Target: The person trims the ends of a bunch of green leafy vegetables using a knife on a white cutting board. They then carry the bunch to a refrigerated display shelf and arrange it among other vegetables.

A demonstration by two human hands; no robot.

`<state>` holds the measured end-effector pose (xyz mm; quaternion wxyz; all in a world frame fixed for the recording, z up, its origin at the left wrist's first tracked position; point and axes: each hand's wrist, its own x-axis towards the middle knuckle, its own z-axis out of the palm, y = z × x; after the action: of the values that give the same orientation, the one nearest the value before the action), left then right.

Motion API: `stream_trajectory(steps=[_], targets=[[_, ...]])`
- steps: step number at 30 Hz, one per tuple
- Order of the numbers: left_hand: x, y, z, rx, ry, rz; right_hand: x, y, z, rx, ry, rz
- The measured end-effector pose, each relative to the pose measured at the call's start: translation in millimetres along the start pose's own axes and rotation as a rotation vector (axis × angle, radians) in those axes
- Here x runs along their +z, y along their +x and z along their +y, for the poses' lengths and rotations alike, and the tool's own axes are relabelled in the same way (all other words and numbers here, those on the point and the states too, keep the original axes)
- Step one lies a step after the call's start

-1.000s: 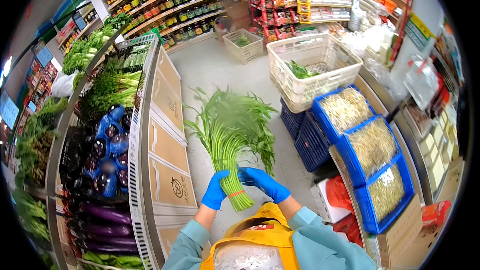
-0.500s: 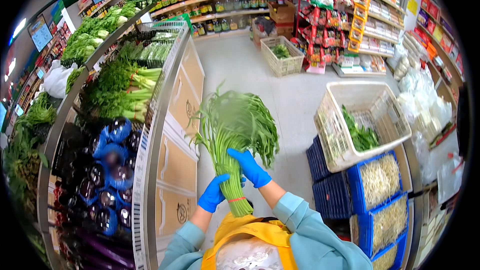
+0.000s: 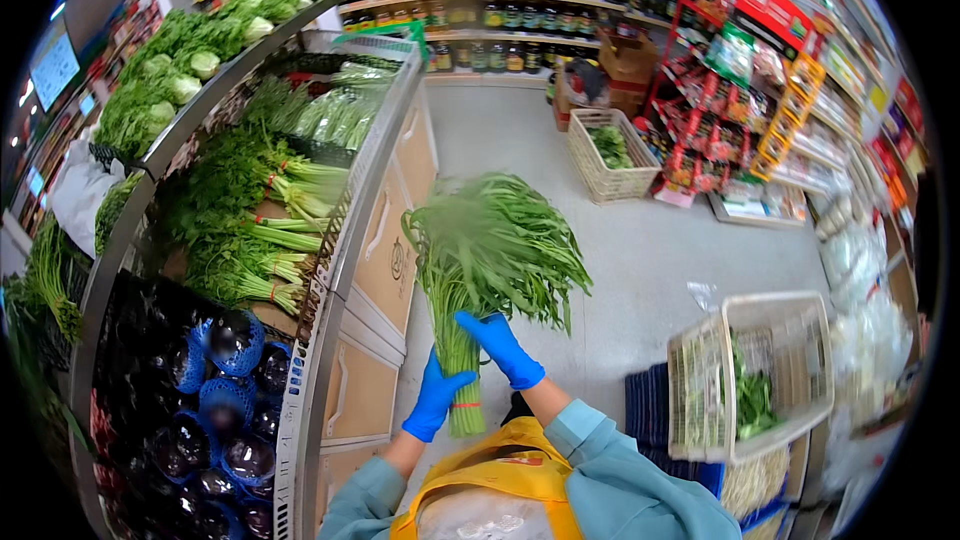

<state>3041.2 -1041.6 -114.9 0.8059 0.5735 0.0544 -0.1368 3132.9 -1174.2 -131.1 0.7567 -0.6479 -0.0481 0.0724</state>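
Lengthwise, the leafy bundle (image 3: 480, 285) before us points away. Our left hand (image 3: 436, 402) clasps it near the orange band (image 3: 466, 405); our right hand (image 3: 507, 351) lies closer to the leaves (image 3: 515, 240), its closure unclear.

L hand (image 3: 437, 402) & R hand (image 3: 507, 352), both blue-gloved, hold water spinach bunch (image 3: 505, 265), leaves pointing away, red band (image 3: 466, 405) round lower stems. Person's L: netted round eggplants (image 3: 250, 457), celery (image 3: 290, 265) beyond. R: white plastic crate (image 3: 695, 390) w/ loose greens (image 3: 755, 405).
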Motion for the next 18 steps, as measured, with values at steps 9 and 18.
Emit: stream_trajectory(steps=[9, 18], targets=[[16.7, 90.3, 63.4, -0.127, -0.234, 0.147, -7.7, 110.4, 32.0, 0.346, 0.738, -0.293], [26.8, 143.2, 74.8, -0.099, -0.286, 0.128, -30.2, 174.6, 7.6, 0.572, 0.765, -0.425]])
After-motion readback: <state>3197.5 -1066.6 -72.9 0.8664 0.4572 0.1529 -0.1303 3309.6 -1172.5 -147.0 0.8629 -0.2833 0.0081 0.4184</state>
